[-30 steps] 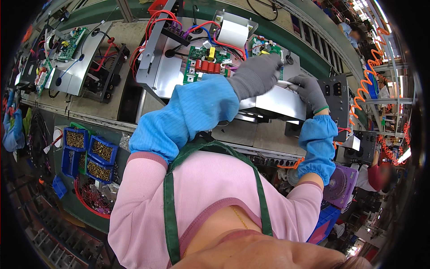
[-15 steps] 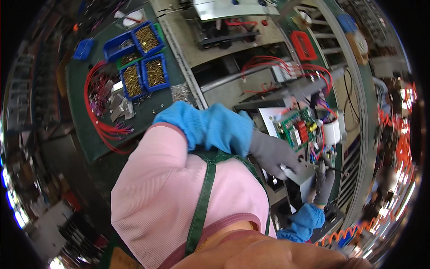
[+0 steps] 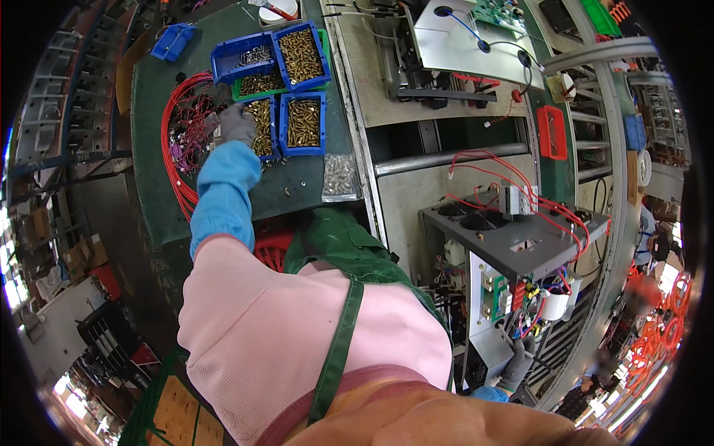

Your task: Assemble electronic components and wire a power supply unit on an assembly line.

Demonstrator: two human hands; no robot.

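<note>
My left hand (image 3: 235, 125), in a grey glove, reaches over the green bench beside a blue bin of brass screws (image 3: 261, 126). Its fingers point down by the small metal plates (image 3: 211, 123) and red wires; the fingertips blur into them, so any hold is hidden. Low on the right, my gloved right hand (image 3: 518, 364) is curled round what looks like a thin dark rod-shaped tool, partly hidden. It is beside a bent silver metal panel (image 3: 491, 348) of an electrical unit. A green circuit board (image 3: 500, 299), coloured wires and a white cylinder (image 3: 553, 306) sit in that unit.
More blue bins (image 3: 303, 123) of screws and a clear bag of small parts (image 3: 340, 177) lie on the bench. A red wire bundle (image 3: 170, 141) curves along its left side. A dark grey fan panel (image 3: 513, 238) with red leads stands at right, near a red tray (image 3: 551, 132).
My left hand has gone from the metal panel at right across to the bench at left. My right hand stays by the panel. The view has shifted, showing more of the bench.
</note>
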